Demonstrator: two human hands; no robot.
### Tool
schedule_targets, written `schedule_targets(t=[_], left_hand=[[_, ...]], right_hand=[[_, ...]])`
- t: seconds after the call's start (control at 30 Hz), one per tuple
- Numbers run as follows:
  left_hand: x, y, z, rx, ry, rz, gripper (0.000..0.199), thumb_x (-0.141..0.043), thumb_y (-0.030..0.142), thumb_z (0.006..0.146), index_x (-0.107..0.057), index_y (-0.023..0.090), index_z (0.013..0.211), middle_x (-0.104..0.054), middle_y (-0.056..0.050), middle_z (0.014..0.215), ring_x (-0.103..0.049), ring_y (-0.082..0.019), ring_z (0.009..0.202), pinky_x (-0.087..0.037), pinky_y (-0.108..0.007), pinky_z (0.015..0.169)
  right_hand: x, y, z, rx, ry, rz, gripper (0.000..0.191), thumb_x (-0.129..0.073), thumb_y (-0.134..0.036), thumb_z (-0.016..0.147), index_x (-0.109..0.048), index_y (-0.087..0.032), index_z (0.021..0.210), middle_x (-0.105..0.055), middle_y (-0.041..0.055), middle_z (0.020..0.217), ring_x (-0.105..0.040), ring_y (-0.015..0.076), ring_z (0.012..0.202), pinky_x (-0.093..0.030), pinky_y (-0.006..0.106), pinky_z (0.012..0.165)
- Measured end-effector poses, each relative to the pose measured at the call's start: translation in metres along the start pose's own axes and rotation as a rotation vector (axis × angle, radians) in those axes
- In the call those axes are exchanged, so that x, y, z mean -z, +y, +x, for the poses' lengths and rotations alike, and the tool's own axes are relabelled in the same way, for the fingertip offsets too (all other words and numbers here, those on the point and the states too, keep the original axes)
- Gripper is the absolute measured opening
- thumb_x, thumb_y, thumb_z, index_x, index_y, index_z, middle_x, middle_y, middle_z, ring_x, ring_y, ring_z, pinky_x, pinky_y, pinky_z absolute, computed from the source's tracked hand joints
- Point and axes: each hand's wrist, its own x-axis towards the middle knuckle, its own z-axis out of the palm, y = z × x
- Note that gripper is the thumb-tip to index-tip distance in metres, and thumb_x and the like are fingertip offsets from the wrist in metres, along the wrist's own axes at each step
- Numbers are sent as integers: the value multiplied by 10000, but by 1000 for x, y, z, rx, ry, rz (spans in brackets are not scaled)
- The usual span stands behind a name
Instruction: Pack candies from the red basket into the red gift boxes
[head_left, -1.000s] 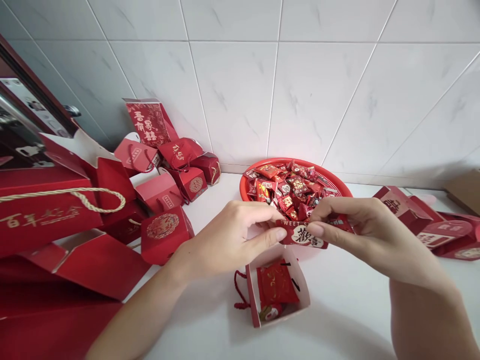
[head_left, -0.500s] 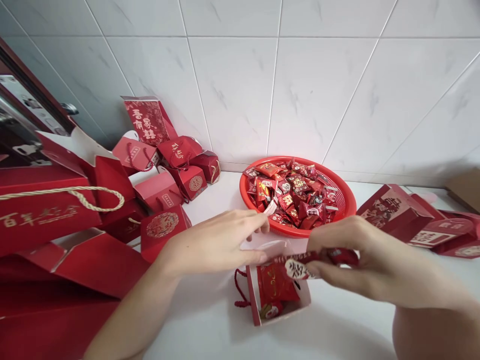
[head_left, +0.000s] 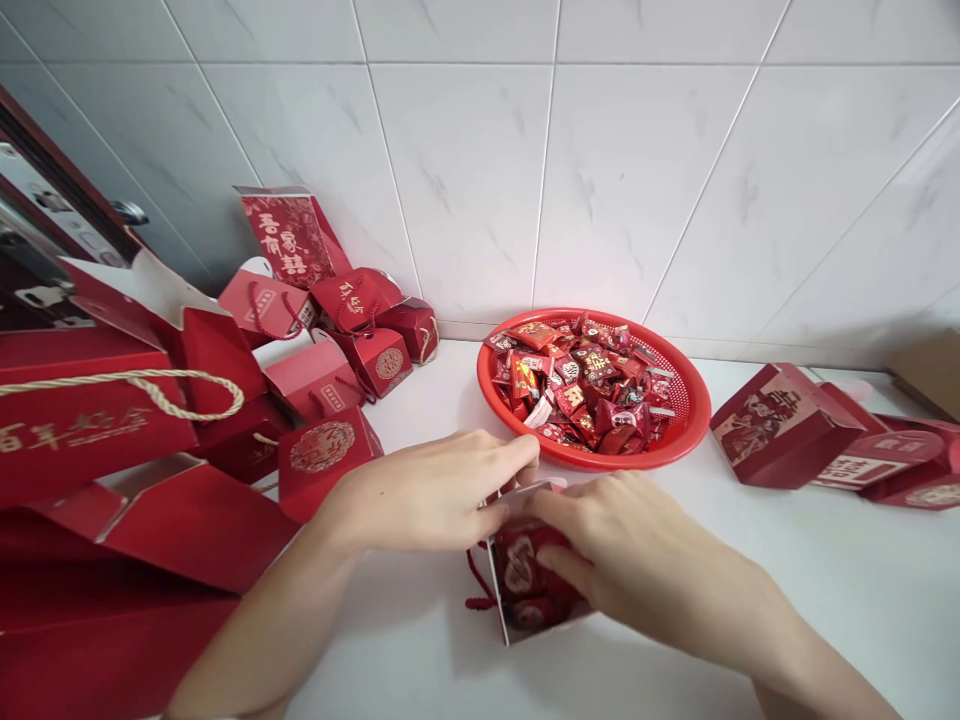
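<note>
A small open gift box with a dark red cord handle stands on the white surface in front of me. Inside lie red wrapped sweets, among them a candy packet with a pale printed mark. My left hand pinches the box's far left edge by the flap, thumb on the near side. My right hand reaches down into the box from the right, its thumb and fingers closed on the candy packet; some fingertips are hidden. Just beyond both hands sits a red plastic basket heaped with wrapped sweets.
Several closed red gift boxes are piled at the left, beside a large red bag with a cream rope handle. More red boxes rest at the right, near brown cardboard. A tiled wall rises behind.
My right hand has moved left and down, bringing the candy packet from above the box into it. The left hand stays at the box's edge.
</note>
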Motion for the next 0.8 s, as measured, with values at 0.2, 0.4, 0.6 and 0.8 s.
schedule_targets(t=[0.2, 0.4, 0.6, 0.8], left_hand=[[1, 1, 0, -27, -5, 80, 52, -536, 211, 941, -543, 221, 890, -670, -13, 845, -639, -191, 748, -397, -272, 601], [3, 0, 0, -70, 9, 23, 95, -550, 230, 960, -642, 209, 956, -703, -17, 942, -666, -192, 850, -442, -277, 719], [6, 6, 3, -115, 197, -152, 187, -646, 374, 942, -690, 207, 1014, -733, -14, 1000, -681, -188, 903, -472, -278, 763], [0, 9, 5, -179, 467, -389, 164, -680, 362, 935, -714, 203, 954, -749, 6, 927, -684, -152, 867, -500, -253, 787]], right_hand=[[23, 13, -16, -119, 149, 151, 135, -560, -134, 925, -662, -217, 955, -694, 13, 816, -585, 141, 637, -424, 258, 578], [40, 18, -24, -26, 144, 574, 227, -515, -115, 960, -658, -237, 1088, -734, 25, 1002, -698, 158, 901, -557, 248, 779], [34, 25, -13, -161, 127, 778, 179, -601, -265, 983, -594, -205, 1151, -696, -1, 786, -677, 134, 619, -565, 256, 595], [30, 20, -10, -116, 169, 783, 192, -583, -215, 977, -496, -235, 1146, -671, -47, 724, -649, 124, 622, -523, 241, 580]])
